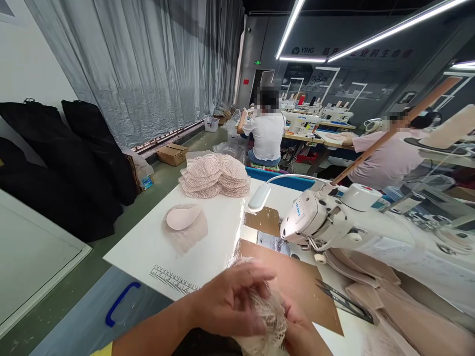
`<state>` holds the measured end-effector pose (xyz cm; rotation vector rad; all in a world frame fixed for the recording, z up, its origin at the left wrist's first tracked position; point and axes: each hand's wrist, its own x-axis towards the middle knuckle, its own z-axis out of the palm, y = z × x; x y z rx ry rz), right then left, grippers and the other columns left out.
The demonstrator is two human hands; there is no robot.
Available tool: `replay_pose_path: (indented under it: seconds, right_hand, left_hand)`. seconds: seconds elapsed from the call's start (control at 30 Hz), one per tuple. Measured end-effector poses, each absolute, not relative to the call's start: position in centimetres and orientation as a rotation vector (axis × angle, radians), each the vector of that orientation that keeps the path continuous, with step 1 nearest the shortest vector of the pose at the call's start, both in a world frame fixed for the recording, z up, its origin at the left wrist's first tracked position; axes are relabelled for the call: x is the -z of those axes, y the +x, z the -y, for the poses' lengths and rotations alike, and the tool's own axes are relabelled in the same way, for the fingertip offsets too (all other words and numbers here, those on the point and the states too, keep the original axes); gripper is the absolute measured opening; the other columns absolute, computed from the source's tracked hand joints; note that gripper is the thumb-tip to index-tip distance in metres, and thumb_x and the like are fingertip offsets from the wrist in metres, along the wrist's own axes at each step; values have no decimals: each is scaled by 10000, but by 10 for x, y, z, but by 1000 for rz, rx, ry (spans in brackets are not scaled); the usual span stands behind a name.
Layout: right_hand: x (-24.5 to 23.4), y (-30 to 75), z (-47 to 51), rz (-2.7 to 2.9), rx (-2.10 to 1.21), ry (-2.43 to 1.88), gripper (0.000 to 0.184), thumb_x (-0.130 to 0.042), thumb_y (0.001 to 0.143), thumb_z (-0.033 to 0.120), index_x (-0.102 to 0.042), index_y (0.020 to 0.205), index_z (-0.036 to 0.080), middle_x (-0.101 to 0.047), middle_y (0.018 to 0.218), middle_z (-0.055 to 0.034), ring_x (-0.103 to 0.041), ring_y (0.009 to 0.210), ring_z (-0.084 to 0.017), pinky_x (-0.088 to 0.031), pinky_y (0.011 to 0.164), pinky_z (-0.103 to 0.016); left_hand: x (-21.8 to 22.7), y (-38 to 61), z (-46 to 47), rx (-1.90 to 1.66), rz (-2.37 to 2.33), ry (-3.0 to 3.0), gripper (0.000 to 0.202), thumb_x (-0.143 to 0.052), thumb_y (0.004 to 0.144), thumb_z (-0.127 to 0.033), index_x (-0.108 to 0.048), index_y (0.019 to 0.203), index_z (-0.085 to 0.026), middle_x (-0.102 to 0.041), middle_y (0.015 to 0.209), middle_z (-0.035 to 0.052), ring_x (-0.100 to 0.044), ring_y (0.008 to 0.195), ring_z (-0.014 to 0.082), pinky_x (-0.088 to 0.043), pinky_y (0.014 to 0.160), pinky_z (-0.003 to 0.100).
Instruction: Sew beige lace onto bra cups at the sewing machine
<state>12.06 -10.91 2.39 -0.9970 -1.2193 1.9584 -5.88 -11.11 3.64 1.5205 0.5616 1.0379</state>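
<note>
Both hands are at the near edge of the sewing table, around a bunched piece of beige lace (267, 314). My left hand (226, 301) comes in from the left, its fingers curled over the lace. On the other side my right hand (302, 329) grips the same piece; some of its fingers are hidden behind the fabric. Further up the table lies a bra cup (183, 216) on a sheer lace piece. Behind that stands a stack of lace bra cups (215, 175). To the right is a white sewing machine (326, 217) with a small lamp (259, 198).
Black scissors (347, 301) lie on a brown board (297, 282) right of my hands. Beige fabric pieces (397, 306) pile up under the machine arm. A ruler scale (174, 281) marks the table's left front. Two people (265, 131) sit at other machines ahead.
</note>
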Motion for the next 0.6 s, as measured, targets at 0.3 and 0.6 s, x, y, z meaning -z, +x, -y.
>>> replay_pose_path:
  seconds: [0.3, 0.6]
  right_hand:
    - [-25, 136, 101, 952, -1788, -1077, 333, -815, 599, 314, -573, 800, 204, -514, 579, 59, -496, 520, -116, -428, 517, -236]
    - [-9, 144, 90, 929, -1544, -1101, 343, -696, 733, 514, -558, 760, 201, -551, 661, 26, -513, 639, -141, -415, 610, -238]
  left_hand:
    - [-16, -74, 104, -778, -528, 1027, 504, -752, 701, -372, -642, 1119, -115, -663, 881, 67, -619, 840, 201, -474, 787, 291]
    - [-12, -62, 106, -863, -798, 963, 422, -711, 752, -333, -655, 1125, -142, -669, 865, 53, -601, 804, 194, -475, 776, 294]
